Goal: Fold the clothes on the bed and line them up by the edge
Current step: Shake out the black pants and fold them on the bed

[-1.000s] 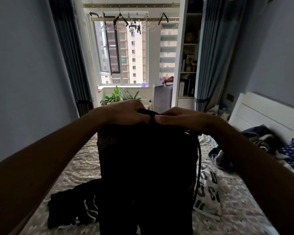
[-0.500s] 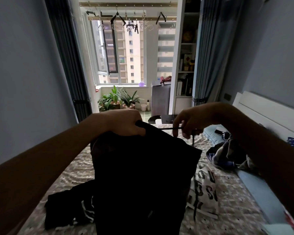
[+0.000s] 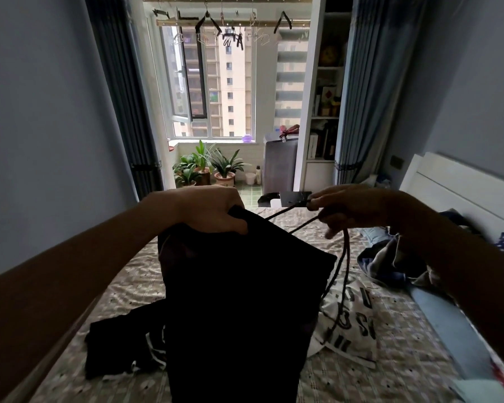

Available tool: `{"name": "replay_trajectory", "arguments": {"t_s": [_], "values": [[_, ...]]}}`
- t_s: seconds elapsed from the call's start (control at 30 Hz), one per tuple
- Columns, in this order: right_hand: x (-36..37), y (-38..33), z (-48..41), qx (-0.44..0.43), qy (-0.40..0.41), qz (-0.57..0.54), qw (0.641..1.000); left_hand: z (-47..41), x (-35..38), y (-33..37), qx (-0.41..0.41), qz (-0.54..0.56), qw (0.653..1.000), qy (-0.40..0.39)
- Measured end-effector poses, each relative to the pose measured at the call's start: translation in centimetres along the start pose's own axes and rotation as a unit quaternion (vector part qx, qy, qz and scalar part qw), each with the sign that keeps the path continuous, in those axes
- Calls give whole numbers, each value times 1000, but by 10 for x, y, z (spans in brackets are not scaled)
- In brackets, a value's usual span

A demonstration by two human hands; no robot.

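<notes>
Drawstring (image 3: 344, 257) now stretches right, pinched in the right hand (image 3: 358, 209), which has left the waistband (image 3: 277, 235) the left hand (image 3: 207, 210) grips, so folding the black garment (image 3: 239, 301) probably waits.

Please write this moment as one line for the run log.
left hand grips black garment top | right hand pinches its drawstring | printed white garment lies spread on bed

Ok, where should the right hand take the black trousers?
At the drooping right corner of the black trousers, from the right: the left hand grips the waistband's other end, and the right hand pinches only the drawstring.
</notes>
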State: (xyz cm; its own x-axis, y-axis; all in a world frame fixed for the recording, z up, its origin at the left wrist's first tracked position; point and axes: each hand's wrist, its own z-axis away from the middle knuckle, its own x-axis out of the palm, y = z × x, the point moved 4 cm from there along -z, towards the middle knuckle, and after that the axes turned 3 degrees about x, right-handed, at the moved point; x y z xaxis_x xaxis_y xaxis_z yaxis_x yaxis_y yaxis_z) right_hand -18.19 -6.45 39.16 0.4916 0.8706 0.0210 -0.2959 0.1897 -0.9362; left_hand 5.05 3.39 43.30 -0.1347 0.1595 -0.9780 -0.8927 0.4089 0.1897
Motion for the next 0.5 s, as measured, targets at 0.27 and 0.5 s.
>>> {"name": "replay_trajectory", "arguments": {"t_s": [0.27, 0.5], "values": [[-22, -17, 1, -68, 317, 360, 875, -1, 2, 10, 43, 53, 998, -16], [31, 10, 4, -7, -32, 234, 972, -8, -3, -2, 22, 48, 999, -5]]}}
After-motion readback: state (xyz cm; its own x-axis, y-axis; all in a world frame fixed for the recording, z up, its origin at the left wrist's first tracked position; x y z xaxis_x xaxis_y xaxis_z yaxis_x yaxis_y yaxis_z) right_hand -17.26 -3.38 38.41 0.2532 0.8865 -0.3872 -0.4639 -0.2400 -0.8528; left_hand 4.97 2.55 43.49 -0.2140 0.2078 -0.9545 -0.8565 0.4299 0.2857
